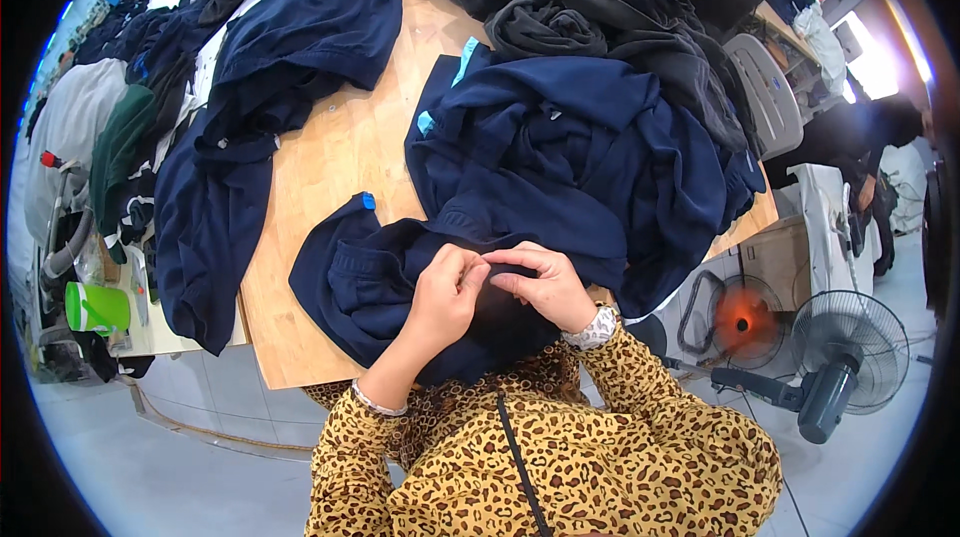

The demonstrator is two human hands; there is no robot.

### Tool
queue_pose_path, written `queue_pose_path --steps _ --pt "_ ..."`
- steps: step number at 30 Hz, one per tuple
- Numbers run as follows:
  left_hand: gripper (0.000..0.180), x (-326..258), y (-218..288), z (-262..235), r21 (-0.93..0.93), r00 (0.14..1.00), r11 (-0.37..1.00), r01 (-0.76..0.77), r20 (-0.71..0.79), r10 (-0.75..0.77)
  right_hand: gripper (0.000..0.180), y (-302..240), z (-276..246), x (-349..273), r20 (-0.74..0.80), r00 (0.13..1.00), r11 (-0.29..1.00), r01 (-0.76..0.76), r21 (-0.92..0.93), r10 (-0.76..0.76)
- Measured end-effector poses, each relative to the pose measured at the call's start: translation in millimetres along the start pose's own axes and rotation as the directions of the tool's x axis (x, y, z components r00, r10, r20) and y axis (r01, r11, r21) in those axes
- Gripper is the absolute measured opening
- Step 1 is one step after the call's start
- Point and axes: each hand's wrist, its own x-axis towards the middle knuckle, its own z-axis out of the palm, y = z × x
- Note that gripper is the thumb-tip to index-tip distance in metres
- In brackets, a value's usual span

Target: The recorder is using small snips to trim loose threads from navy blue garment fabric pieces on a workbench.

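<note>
Close to the near edge of the wooden table (330, 162), a navy garment (360, 287) lies bunched in front of the person, part of it hanging over the edge toward their lap. Both hands meet on a fold of it: the left hand (445, 297) pinches the cloth between thumb and fingertips, and the right hand (545, 287), with a watch at the wrist, is closed on the same fold just beside it.

Right behind the hands rises a big heap of navy clothes (580, 147), touching the held garment and blocking the way straight ahead. Beyond it sits a pile of black clothes (590, 7). Another navy pile (270, 107) runs along the left side and droops over that edge. Between the piles a strip of bare wood stays open, from the middle of the table toward the left of the hands.

Left of the table stands a cluttered side stand with a green cup (97, 307). On the grey floor to the right are a standing fan (845, 352) and a small heater with an orange glow (742, 317). Another person sits at the far right.
</note>
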Motion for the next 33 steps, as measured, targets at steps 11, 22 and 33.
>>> queue_pose_path --steps 11,22,33 --pt "0.016 -4 19 9 0.190 0.964 0.956 -0.225 -0.101 0.247 0.009 8 9 -2 -0.243 0.932 0.956 0.229 -0.183 -0.270" --pt "0.035 -16 26 -6 0.392 0.985 0.908 -0.145 -0.032 0.171 0.003 12 0 1 -0.207 0.952 0.858 -0.093 0.506 0.225" --pt "0.024 -9 30 10 0.499 0.975 0.843 -0.198 0.014 0.221 0.005 11 1 0 -0.155 0.961 0.821 -0.106 0.561 0.230"
